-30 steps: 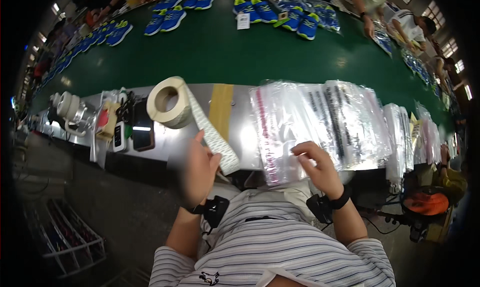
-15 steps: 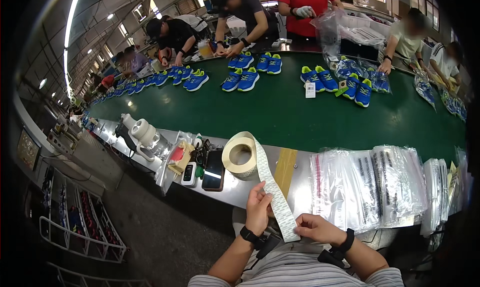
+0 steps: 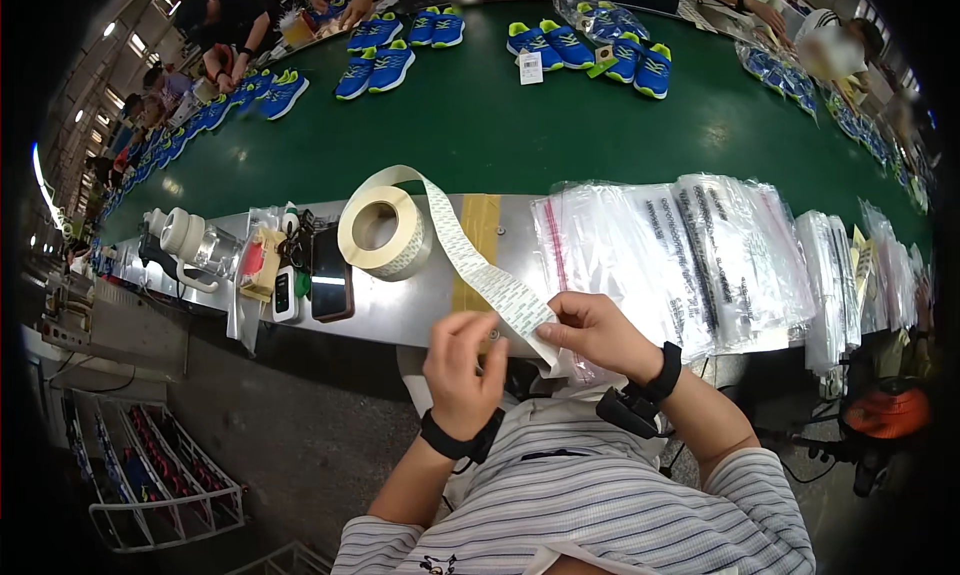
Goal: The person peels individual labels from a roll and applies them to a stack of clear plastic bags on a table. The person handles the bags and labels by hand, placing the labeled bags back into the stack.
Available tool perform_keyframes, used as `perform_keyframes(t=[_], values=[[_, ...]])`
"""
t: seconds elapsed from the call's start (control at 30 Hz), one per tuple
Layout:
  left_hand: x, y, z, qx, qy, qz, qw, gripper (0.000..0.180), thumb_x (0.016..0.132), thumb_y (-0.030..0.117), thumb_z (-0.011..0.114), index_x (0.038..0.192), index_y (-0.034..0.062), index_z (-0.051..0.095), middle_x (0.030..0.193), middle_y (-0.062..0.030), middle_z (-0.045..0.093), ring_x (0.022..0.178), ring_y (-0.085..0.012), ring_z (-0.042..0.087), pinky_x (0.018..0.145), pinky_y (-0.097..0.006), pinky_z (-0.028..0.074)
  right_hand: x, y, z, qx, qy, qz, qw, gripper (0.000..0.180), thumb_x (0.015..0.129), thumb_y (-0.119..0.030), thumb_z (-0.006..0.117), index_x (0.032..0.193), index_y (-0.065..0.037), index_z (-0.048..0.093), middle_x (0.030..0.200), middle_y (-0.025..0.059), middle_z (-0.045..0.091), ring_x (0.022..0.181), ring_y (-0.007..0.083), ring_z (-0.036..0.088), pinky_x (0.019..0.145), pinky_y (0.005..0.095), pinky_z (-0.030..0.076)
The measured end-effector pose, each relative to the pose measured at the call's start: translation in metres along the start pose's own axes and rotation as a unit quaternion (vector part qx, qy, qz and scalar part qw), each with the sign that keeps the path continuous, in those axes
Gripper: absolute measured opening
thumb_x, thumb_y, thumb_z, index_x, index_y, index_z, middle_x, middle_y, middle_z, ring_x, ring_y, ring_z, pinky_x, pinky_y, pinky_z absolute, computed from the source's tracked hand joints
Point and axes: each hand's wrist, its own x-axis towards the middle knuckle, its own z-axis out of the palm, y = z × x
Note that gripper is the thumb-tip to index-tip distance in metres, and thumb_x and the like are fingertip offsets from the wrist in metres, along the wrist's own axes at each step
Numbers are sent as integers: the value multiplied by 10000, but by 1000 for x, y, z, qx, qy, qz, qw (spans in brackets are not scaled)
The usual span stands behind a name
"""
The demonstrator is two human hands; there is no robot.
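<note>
A roll of labels (image 3: 412, 243) stands on the metal ledge, its pale printed strip (image 3: 468, 252) unwound toward me. Near the loose end, my right hand (image 3: 602, 333) pinches the strip between thumb and fingers. Just left of that end is my left hand (image 3: 462, 375), slightly blurred. Its thumb and fingers are apart, with nothing seen in them. Yellow-brown tape (image 3: 478, 237) crosses the ledge beneath the strip. Clear plastic bags (image 3: 630, 265) lie in stacks on the right, close to my right hand.
Blue shoes with green trim (image 3: 392, 67) stand in pairs on the green belt (image 3: 450, 140). A phone (image 3: 331, 275), a small white device (image 3: 285, 293) and a clear jug (image 3: 212, 250) occupy the ledge's left. Co-workers line the far side. A shoe rack (image 3: 165, 465) stands lower left.
My left hand has let go of the strip and moved left of it. My right hand keeps its pinch near the strip's end. The whole view has tilted down and shifted right.
</note>
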Motion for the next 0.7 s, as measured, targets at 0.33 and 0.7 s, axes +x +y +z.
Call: perform_keyframes(t=[0.33,0.7], values=[[2,0,-2,15,-72,-14,997,224,791,60,646,1015,45,642,922,-119,617,845,-306,577,740,-371,472,7,-5,6,-88,-46,-14,995,112,897,-116,586,931,-9,581,697,39,529,643,91,462,593,270,419],[-4,-30,-1,-275,-123,-319,898,206,944,180,546,938,-5,634,737,14,585,672,-42,520,607,-196,428,6,-18,15,-245,-31,-94,965,132,826,-177,658,829,-48,635,749,118,605,647,283,599,577,335,467]])
